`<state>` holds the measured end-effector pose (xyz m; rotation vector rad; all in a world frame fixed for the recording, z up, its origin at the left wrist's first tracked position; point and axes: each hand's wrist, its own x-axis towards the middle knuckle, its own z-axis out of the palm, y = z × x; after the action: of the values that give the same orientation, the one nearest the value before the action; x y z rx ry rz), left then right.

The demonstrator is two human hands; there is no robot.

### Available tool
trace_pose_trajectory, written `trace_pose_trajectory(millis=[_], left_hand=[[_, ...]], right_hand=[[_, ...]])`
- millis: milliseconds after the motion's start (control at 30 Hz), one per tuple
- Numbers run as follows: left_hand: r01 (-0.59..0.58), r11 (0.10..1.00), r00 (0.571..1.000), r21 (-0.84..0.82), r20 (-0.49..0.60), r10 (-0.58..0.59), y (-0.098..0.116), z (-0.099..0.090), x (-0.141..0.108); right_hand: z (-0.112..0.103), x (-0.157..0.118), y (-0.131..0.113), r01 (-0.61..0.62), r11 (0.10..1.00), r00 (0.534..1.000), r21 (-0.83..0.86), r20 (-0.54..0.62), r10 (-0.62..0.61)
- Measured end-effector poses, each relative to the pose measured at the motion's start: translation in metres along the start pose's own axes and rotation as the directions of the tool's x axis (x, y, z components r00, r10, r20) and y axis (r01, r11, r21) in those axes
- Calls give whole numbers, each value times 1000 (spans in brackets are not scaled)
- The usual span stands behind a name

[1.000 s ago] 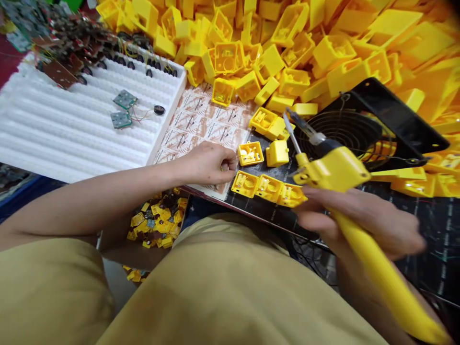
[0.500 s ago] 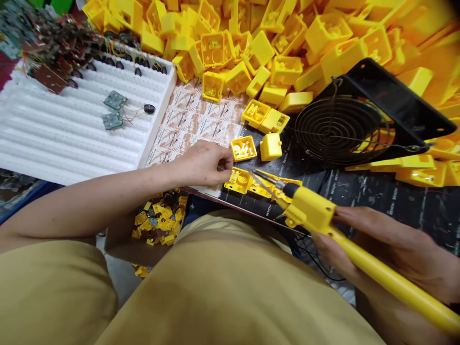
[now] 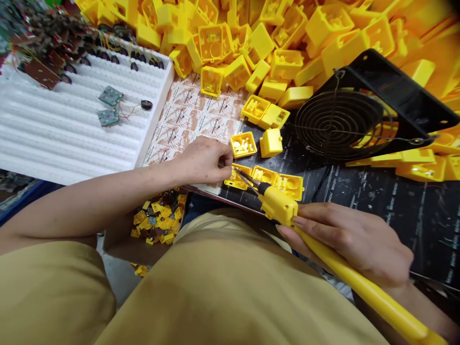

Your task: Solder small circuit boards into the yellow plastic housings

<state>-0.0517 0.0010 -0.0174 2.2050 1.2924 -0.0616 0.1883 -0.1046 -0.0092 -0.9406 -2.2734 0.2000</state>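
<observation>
My right hand (image 3: 352, 239) is wrapped round a yellow soldering tool (image 3: 282, 206) with a thin metal tip. The tip reaches into the leftmost of three open yellow housings in a row, the left housing (image 3: 237, 181), beside the middle housing (image 3: 265, 176) and the right housing (image 3: 290, 186). My left hand (image 3: 210, 160) is closed in a pinch at the left housing's edge; what lies between the fingertips is too small to make out. Just above sit an open yellow case (image 3: 243, 144) with metal parts inside and a closed yellow block (image 3: 271, 143).
A black fan (image 3: 334, 127) with a wire guard stands at the right. Behind lies a big heap of yellow housings (image 3: 215, 40). A white foam tray (image 3: 72, 129) at the left bears circuit boards (image 3: 110, 96). Below the table edge, a box holds small yellow parts (image 3: 161, 220).
My right hand has moved left and up, bringing the tool's tip from over the middle housing to the left one. My left hand has stayed nearly in place.
</observation>
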Motion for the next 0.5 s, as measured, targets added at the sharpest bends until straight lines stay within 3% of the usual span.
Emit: trace_pose_trajectory(millis=[167, 333, 500], left_hand=[[-18, 1000, 1000, 9, -22, 18, 0, 1, 0], [13, 1000, 1000, 9, -10, -13, 1, 0, 0], [8, 1000, 1000, -17, 0, -8, 2, -2, -1]], right_hand=[[-10, -3, 2, -37, 999, 998, -39, 50, 39], [-16, -11, 5, -140, 990, 990, 2, -2, 140], [-12, -8, 7, -112, 993, 994, 38, -10, 113]])
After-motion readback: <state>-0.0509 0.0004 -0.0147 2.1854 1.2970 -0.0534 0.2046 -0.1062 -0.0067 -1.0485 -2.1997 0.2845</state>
